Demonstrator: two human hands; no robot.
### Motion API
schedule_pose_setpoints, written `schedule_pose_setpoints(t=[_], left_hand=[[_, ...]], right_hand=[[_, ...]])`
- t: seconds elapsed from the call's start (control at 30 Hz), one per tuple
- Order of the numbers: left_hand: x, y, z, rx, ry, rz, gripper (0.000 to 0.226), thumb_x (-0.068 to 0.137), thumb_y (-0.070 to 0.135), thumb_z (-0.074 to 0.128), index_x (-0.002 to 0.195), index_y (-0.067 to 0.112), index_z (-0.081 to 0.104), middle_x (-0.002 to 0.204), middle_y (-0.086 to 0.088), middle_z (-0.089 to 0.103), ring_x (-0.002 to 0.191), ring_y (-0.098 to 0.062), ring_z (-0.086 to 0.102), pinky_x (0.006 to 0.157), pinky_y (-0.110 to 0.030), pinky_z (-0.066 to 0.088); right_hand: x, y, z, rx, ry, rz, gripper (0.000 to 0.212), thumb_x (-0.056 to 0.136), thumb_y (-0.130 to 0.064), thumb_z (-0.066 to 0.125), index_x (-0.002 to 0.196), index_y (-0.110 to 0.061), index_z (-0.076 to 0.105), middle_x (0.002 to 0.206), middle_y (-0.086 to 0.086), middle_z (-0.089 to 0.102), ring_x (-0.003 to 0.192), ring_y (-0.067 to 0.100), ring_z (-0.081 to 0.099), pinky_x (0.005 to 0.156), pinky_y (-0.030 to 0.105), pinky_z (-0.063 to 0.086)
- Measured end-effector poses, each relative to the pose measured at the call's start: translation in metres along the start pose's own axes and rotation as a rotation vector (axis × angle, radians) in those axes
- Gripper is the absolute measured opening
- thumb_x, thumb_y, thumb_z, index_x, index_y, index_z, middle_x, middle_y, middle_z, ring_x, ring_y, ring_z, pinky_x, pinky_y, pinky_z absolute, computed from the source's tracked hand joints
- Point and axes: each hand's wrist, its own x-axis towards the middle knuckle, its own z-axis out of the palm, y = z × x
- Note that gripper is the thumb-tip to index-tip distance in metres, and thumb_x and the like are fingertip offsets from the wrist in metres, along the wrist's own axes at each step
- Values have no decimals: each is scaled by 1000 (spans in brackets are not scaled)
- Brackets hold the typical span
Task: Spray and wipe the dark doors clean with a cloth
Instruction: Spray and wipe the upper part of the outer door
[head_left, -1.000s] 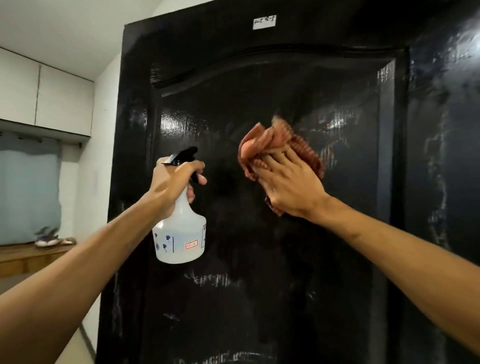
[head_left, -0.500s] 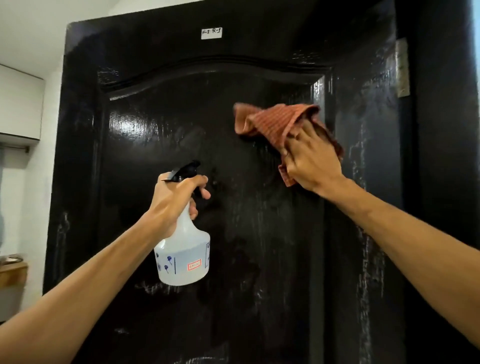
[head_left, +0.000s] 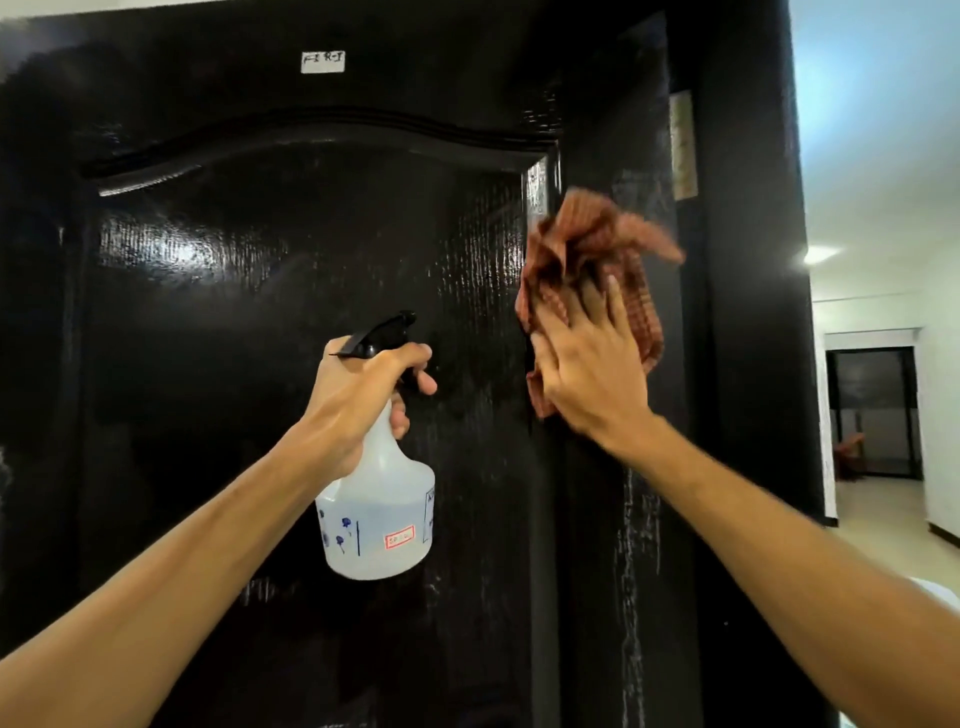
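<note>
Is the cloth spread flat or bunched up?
Bunched up. The red checked cloth shows crumpled folds above the right hand, which presses it against the dark door.

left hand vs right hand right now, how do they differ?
Grip: the left hand is curled around the neck of the spray bottle; the right hand is flat, fingers spread.
Contact: the left hand holds the bottle clear of the door; the right presses the reddish cloth against the door's right edge.
Height: the right hand sits slightly higher.
Shared: both are bare and raised toward the door.
</note>
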Motion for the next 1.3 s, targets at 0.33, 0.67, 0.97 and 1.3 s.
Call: schedule_pose_setpoints(t=[0.33, 0.67, 0.97, 1.3], left_hand=[[-8, -5, 56, -10, -55, -27, 21, 97, 14, 67, 87, -5, 69, 84, -27, 73, 40, -23, 40, 43, -27, 36], [-22, -29, 66, 48, -79, -69, 25, 99, 16, 67, 83, -2, 70, 82, -26, 73, 41, -24, 41, 41, -27, 39], [-28, -40, 0, 51, 70, -63, 23, 98, 16, 70, 87, -4, 70, 84, -20, 75, 39, -20, 43, 44, -28, 40], [-20, -46, -145, 111, 186, -3, 19, 97, 15, 69, 91, -3, 70, 85, -20, 76, 39, -24, 40, 45, -29, 39]], right_hand=[[-18, 19, -15, 20, 12, 94, 55, 103, -32, 41, 157, -25, 32, 160, 5, 35, 149, 31, 28, 126, 49, 9], [-38, 12, -10, 20, 19, 198, 54, 102, -33, 43, 155, -24, 38, 159, 9, 36, 151, 31, 23, 124, 55, 9], [34, -29, 0, 17, 0, 137, 43, 101, -37, 41, 140, -26, 56, 143, 9, 55, 143, 37, 33, 124, 58, 8], [43, -164, 49, 99, -89, 99, 39, 99, -34, 42, 134, -26, 58, 144, 8, 53, 139, 37, 36, 123, 54, 13]])
